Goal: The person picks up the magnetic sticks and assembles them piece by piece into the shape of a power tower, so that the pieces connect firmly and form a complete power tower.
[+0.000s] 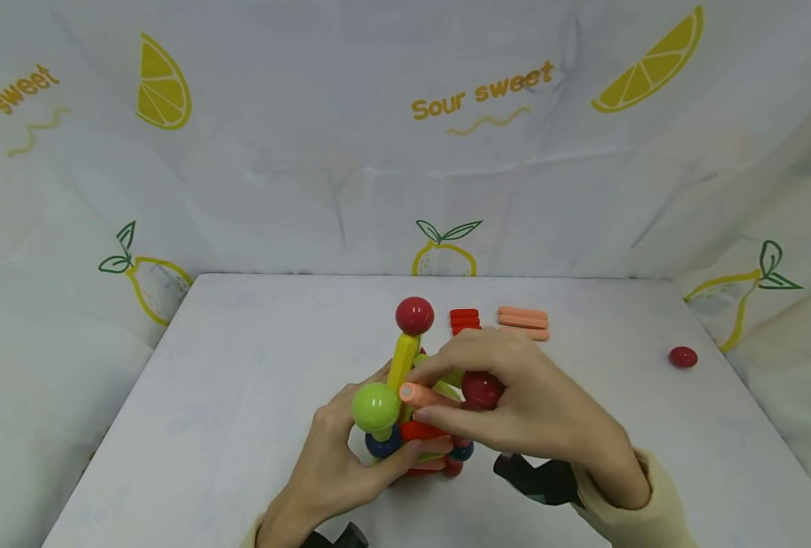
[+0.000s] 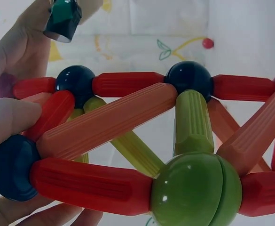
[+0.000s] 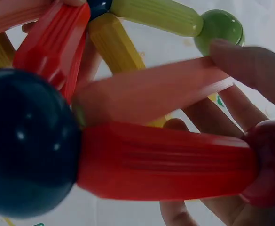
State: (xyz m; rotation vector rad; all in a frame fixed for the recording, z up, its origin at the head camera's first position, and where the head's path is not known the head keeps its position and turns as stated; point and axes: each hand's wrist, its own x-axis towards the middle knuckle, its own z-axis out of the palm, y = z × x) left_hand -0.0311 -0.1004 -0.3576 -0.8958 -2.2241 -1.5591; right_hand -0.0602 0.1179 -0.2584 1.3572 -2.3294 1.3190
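Lemon-printed white cloth drapes the walls behind and beside a pale tabletop [image 1: 254,365], and at its near middle we have a rod-and-ball structure [image 1: 415,426] standing between our hands. Our left hand [image 1: 336,464] curls around the structure from about eight o'clock, fingers wrapped against a dark blue ball [image 1: 382,444] low down, just under a green ball [image 1: 375,406]. Our right hand [image 1: 515,403] comes over from four o'clock and pinches a salmon-orange rod [image 1: 422,395] between thumb and fingertips, its free end pointing towards the green ball; a dark red ball [image 1: 482,389] sits tucked under that same hand, though we cannot tell how firmly it is held. A yellow rod [image 1: 403,361] rises to a red ball [image 1: 415,315] at twelve o'clock. Spare pieces lie beyond — a stack of red rods [image 1: 464,320] and one of salmon rods [image 1: 523,323] at about one o'clock, and a lone red ball [image 1: 682,356] well apart at three o'clock. To seat the pinched rod well, we judge it best to keep the left hand bracing the base so the frame does not twist, bring the rod end squarely onto the ball rather than at a slant, and ease the pinch only once the joint has caught — a sideways nudge could pull neighbouring joints loose.
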